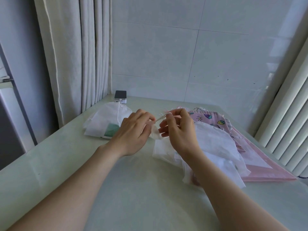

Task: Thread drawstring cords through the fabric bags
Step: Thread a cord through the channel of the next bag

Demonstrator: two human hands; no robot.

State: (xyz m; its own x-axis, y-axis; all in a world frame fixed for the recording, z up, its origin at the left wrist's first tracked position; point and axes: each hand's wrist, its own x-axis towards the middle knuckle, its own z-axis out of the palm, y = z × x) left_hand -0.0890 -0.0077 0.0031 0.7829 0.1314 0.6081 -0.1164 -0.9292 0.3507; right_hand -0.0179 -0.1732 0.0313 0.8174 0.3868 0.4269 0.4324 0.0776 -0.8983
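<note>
White cord (pixel 160 117) could slip from your pinch and back out of the channel if you tug too hard. Your right hand (pixel 180 130) pinches its end; your left hand (pixel 133 132) grips the bunched mouth of the bag (pixel 156 133). Thin, limp and crinkled, it hangs lifted just left of the pink folder (pixel 275 172).

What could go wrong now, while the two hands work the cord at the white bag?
1. The right hand holds the cord only by a fingertip pinch. It may slip free, away from the white bag that the left hand grips.
2. The right forearm lies over the loose pile of bags, so a pull could probably drag some out of place.
</note>
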